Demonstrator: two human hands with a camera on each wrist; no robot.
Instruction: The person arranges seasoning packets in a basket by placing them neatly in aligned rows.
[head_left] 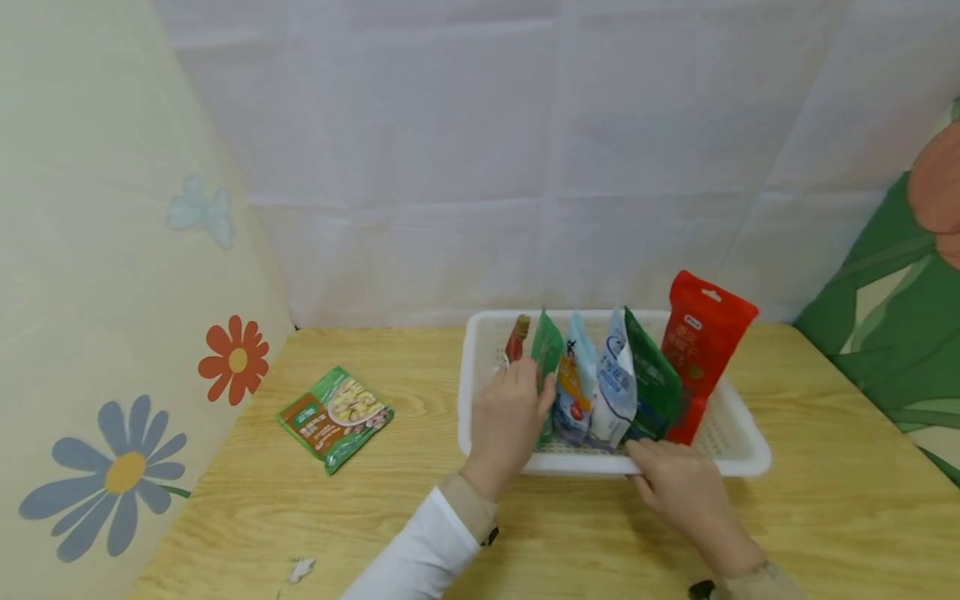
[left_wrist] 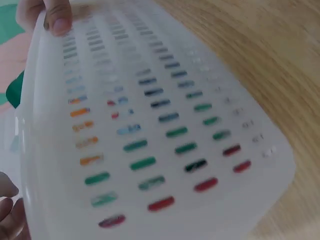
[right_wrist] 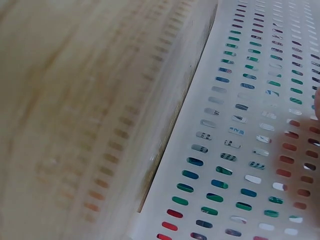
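A white slotted plastic basket (head_left: 738, 446) stands on the table with several packets upright in it. My left hand (head_left: 506, 421) reaches over its front rim at the left end, with fingers and thumb either side of a green packet (head_left: 548, 337) that they pinch. A red item with a gold-brown top (head_left: 516, 340) shows just behind those fingers. My right hand (head_left: 678, 487) grips the front rim, its thumb (left_wrist: 61, 25) pressed on the outside wall in the left wrist view. Near it stand a dark green packet (head_left: 651, 379) and a tall red packet (head_left: 701, 342).
Blue-and-white packets (head_left: 617, 387) fill the basket's middle. A green-and-brown food packet (head_left: 335, 419) lies flat on the wooden table (head_left: 405, 492) to the left. Behind hangs a white cloth (head_left: 420, 167); flower-printed panels (head_left: 97, 292) flank both sides.
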